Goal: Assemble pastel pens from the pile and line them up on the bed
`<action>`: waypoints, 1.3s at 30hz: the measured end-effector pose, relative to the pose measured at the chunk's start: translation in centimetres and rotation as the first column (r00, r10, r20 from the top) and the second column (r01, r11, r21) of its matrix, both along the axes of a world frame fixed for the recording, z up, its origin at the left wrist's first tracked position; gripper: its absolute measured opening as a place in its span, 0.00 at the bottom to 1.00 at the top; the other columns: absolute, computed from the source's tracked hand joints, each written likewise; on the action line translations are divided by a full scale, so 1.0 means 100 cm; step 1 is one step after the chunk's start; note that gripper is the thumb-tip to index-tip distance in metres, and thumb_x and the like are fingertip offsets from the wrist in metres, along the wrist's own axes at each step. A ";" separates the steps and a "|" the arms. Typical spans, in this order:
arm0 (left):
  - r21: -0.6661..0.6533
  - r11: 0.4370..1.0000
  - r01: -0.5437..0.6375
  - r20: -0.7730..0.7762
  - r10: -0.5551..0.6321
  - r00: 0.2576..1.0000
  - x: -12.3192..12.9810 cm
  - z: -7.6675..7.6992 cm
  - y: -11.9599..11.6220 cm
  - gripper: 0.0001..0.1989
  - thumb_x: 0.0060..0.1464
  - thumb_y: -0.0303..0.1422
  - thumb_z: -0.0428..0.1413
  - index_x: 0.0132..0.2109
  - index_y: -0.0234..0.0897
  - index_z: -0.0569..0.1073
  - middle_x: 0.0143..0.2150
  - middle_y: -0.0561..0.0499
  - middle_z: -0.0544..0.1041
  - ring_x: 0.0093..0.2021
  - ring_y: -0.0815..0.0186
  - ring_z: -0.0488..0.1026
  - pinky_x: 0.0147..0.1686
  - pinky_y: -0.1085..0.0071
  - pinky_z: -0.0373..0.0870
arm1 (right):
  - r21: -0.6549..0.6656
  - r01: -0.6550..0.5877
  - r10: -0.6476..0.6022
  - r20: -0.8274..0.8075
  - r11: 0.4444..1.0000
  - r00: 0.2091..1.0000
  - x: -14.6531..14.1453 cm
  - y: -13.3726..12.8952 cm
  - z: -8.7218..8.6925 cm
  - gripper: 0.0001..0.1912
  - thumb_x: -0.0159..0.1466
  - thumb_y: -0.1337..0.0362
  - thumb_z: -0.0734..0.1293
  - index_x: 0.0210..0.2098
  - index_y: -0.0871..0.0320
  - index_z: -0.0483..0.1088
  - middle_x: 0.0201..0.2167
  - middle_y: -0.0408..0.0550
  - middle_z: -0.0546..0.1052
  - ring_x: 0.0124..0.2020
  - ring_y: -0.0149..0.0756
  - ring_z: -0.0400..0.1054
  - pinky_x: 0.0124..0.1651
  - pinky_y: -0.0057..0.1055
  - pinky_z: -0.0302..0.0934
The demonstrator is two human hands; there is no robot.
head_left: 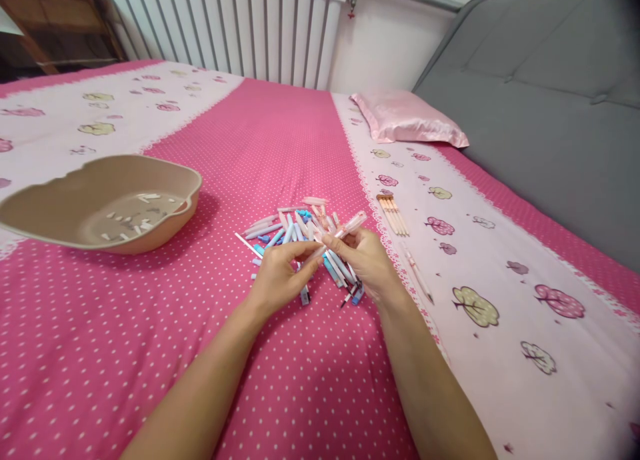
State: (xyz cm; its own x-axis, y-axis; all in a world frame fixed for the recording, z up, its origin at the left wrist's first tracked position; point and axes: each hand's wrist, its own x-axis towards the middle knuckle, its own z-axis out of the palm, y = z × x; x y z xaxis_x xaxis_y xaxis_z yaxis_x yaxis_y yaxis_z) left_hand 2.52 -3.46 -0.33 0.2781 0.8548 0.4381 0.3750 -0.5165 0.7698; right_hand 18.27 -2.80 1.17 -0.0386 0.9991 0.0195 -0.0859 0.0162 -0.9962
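Over a heap of pens and pen parts [280, 233] in pink, white and blue, both hands meet on one pale pink and white pen [353, 224]. My right hand [373, 260] grips its body, with the far end sticking out up and to the right past the fingers. My left hand [280, 273] pinches the near end; the fingers partly hide that tip. To the right of my right hand a single pale pink pen [418, 273] lies with its dark tip toward me. Beyond it, several peach pens [395, 217] lie side by side in a row.
At the left stands a beige plastic basin [90, 180] with small white pieces inside. The pink dotted bedspread [310, 393] spreads under everything. A pink pillow [410, 117] lies by the grey headboard [540, 100]. A white radiator [240, 27] lines the far wall.
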 end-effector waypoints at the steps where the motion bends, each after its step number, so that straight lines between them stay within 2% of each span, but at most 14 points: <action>1: -0.001 1.000 0.002 -0.004 -0.002 1.000 0.000 0.000 0.000 0.11 0.54 0.33 0.55 0.42 0.33 0.78 0.36 0.47 0.82 0.33 0.65 0.77 0.35 0.72 0.69 | 0.006 0.000 0.000 -0.004 1.000 1.000 0.000 0.000 0.001 0.21 0.45 0.52 0.76 0.30 0.59 0.69 0.32 0.48 0.77 0.37 0.40 0.72 0.44 0.36 0.64; 9: -0.067 0.997 0.027 -0.014 -0.028 1.000 -0.002 0.001 0.001 0.14 0.59 0.36 0.51 0.44 0.35 0.77 0.33 0.50 0.80 0.31 0.66 0.73 0.34 0.73 0.66 | 0.035 -0.106 0.110 -0.183 0.994 0.977 0.003 -0.004 0.010 0.26 0.48 0.62 0.76 0.45 0.51 0.66 0.46 0.47 0.77 0.48 0.39 0.70 0.55 0.40 0.60; 13: -0.077 0.996 0.051 -0.057 -0.056 0.997 -0.002 0.002 0.001 0.15 0.61 0.37 0.48 0.43 0.36 0.77 0.34 0.51 0.79 0.32 0.66 0.73 0.33 0.73 0.65 | 0.021 -0.146 0.147 -0.203 0.989 0.968 0.003 -0.004 0.011 0.24 0.52 0.64 0.73 0.48 0.52 0.67 0.44 0.46 0.78 0.49 0.39 0.71 0.56 0.41 0.61; 19: -0.080 0.995 0.055 -0.062 -0.060 0.996 -0.003 0.002 0.001 0.16 0.61 0.38 0.48 0.46 0.37 0.77 0.33 0.52 0.79 0.31 0.67 0.73 0.33 0.73 0.65 | -0.008 -0.125 0.121 -0.216 0.992 0.969 0.002 -0.003 0.008 0.21 0.52 0.64 0.73 0.45 0.55 0.69 0.38 0.47 0.80 0.44 0.38 0.73 0.55 0.40 0.61; 24: -0.088 0.995 0.056 -0.025 -0.058 0.998 -0.003 0.001 0.001 0.15 0.59 0.37 0.51 0.46 0.35 0.77 0.36 0.50 0.81 0.34 0.65 0.75 0.36 0.71 0.67 | -0.036 -0.089 0.080 -0.204 0.995 0.976 0.003 -0.002 0.007 0.22 0.49 0.62 0.75 0.42 0.56 0.70 0.34 0.46 0.80 0.39 0.38 0.74 0.51 0.40 0.63; 31: -0.089 0.995 0.035 0.031 -0.032 0.999 0.000 0.001 0.000 0.13 0.56 0.36 0.54 0.43 0.33 0.77 0.35 0.48 0.81 0.33 0.65 0.76 0.35 0.71 0.69 | -0.053 -0.013 0.007 -0.126 0.999 0.992 0.002 -0.001 0.005 0.25 0.42 0.57 0.78 0.37 0.58 0.72 0.32 0.45 0.79 0.35 0.37 0.74 0.46 0.37 0.65; 36: -0.088 0.996 0.022 0.043 -0.019 0.999 0.001 0.003 0.000 0.13 0.55 0.36 0.54 0.43 0.33 0.77 0.35 0.48 0.81 0.32 0.65 0.76 0.35 0.71 0.70 | -0.032 0.027 -0.029 -0.068 0.999 0.997 0.001 -0.001 0.003 0.23 0.43 0.57 0.77 0.36 0.59 0.72 0.30 0.45 0.78 0.37 0.38 0.73 0.46 0.38 0.65; 39: -0.088 0.996 0.031 0.030 -0.028 0.999 0.000 0.003 0.000 0.14 0.57 0.37 0.53 0.44 0.34 0.77 0.36 0.47 0.81 0.34 0.64 0.76 0.36 0.71 0.69 | -0.030 0.013 -0.015 -0.082 0.999 0.997 0.001 -0.003 0.005 0.24 0.45 0.57 0.77 0.38 0.58 0.72 0.33 0.46 0.78 0.39 0.39 0.73 0.49 0.39 0.64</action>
State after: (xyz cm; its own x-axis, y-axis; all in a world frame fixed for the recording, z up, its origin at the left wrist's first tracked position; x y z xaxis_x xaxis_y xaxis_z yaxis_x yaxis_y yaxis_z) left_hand 2.51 -3.49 -0.03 0.2918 0.8822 0.3694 0.3377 -0.4564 0.8232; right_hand 18.35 -3.09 1.66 -0.0244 0.9997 -0.0072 -0.1672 -0.0112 -0.9859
